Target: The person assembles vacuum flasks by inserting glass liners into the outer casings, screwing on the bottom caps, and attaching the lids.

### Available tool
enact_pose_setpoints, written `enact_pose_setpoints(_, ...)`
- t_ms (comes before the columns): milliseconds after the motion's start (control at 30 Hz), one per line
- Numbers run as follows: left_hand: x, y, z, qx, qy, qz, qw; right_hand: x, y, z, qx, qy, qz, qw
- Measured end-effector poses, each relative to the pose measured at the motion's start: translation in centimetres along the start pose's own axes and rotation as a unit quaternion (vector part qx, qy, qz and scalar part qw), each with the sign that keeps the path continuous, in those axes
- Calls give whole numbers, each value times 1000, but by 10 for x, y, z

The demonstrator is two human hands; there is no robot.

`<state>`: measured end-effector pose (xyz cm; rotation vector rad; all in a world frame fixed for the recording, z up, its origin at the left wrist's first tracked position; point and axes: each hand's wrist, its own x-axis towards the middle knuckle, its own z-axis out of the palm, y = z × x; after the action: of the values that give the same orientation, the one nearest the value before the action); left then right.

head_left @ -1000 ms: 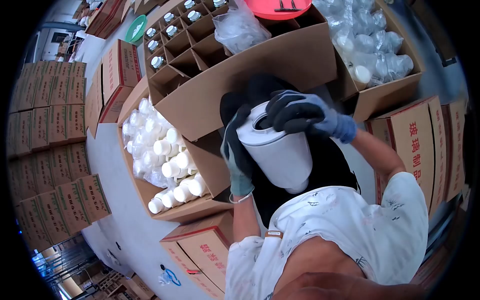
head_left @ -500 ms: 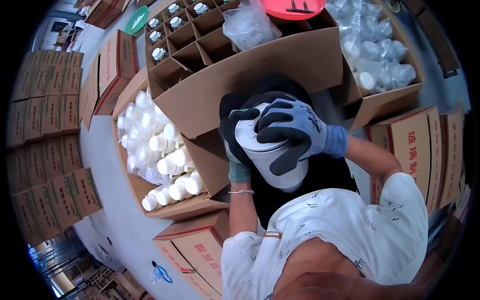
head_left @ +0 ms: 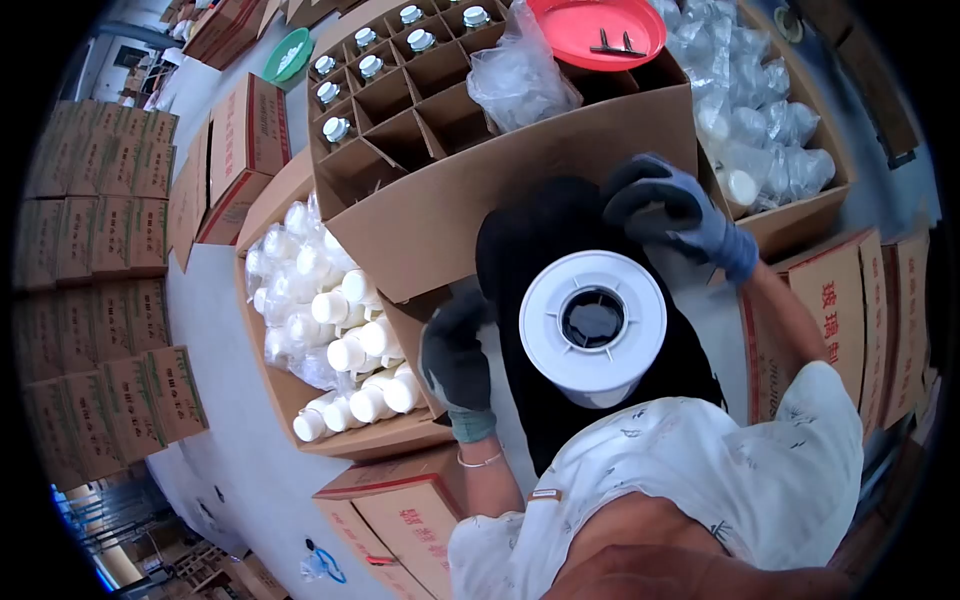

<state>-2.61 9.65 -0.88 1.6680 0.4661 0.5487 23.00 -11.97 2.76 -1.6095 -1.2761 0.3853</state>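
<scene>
A white cylindrical object (head_left: 545,325) with a flat round flange and a dark round opening rests on my black-clad lap, its open end facing up. Neither hand touches it. My left hand (head_left: 457,355), in a dark-palmed glove, is left of it beside the carton of white bottles, fingers loosely bent with nothing visible in them. To its upper right, my right hand (head_left: 672,208), in a blue-grey glove with dark fingers, is raised near the divided carton (head_left: 520,175). Its fingers are curved and apart, holding nothing that I can see.
Capped bottles (head_left: 420,40) and a crumpled plastic bag (head_left: 520,85) sit in the divided carton. A red tray (head_left: 570,40) with small dark pieces lies on it. White bottles (head_left: 345,352) fill a carton at left; bagged clear containers (head_left: 770,125) fill another at right. Closed cartons (head_left: 410,510) stand around.
Both hands have let go of the white cylinder and moved apart, left hand leftward and down, right hand up and right. The cylinder now stands on the lap with its opening exposed.
</scene>
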Motion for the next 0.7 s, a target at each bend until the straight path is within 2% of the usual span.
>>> enact_pose_setpoints(33, 0, -6, 7, -36, -16, 22, 999, 3, -18, 11, 69, -12, -39, 997)
enact_pose_setpoints(100, -8, -20, 17, -93, -55, 51, 993, 18, -52, 33, 165, -122, -170, 964)
enact_pose_setpoints(167, 4, 18, 29, -42, -98, 138, 985, 7, -31, 19, -24, -87, -70, 993)
enact_pose_setpoints(233, 12, 10, 4, 19, -134, 158, 978, -4, -12, 4, -211, -45, 36, 976)
enact_pose_setpoints(267, 8, 7, 7, -49, -47, 39, 997, -4, -10, 2, -250, -24, 61, 966)
enact_pose_setpoints(300, 10, 2, 10, -11, -32, 35, 999, -8, -13, 10, -170, -39, 15, 984)
enact_pose_setpoints(367, 9, 8, 22, -22, -67, 36, 997, 4, -45, 36, -4, -62, -82, 995)
enact_pose_setpoints(433, 8, 12, 27, -30, -100, 40, 994, 2, -34, 28, -122, -39, -53, 990)
enact_pose_setpoints(500, -1, -6, 4, 13, -62, 146, 987, -2, -11, 7, -237, -25, -22, 971)
enact_pose_setpoints(533, -1, -8, 2, -18, -29, 132, 991, -1, -6, -2, -189, 23, 24, 981)
enact_pose_setpoints(567, -2, -11, -1, -50, 4, 121, 991, -7, -7, 2, -15, 40, 81, 996)
enact_pose_setpoints(600, -3, -14, -3, -83, 38, 111, 990, -9, -8, 13, 17, -40, 18, 999)
enact_pose_setpoints(633, 1, -3, 12, -7, 32, 96, 995, -9, -17, 29, 55, -113, -42, 991)
enact_pose_setpoints(667, 5, 9, 27, 70, 25, 83, 994, -8, -17, 31, 45, -138, -69, 987)
enact_pose_setpoints(700, 7, 13, 27, 29, 6, 100, 995, -7, -17, 33, 37, -162, -97, 981)
